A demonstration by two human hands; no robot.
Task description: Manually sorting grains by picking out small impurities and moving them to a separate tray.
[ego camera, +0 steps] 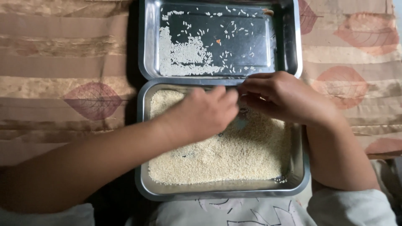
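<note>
We see the left hand (205, 113) and right hand (280, 97), fingers curled and pinched (what they grip we cannot tell), meeting over grainy rice (234, 155) in the near steel tray (222, 191).

a rectangular steel tray (146, 184) is seen nearest the person, filled with a flat layer of pale rice grains (234, 157) with a few dark specks. a second steel tray (144, 50) is butted against its far edge, mostly bare, with a small white rice heap (180, 58) gathered at its left and scattered grains beyond.
</note>
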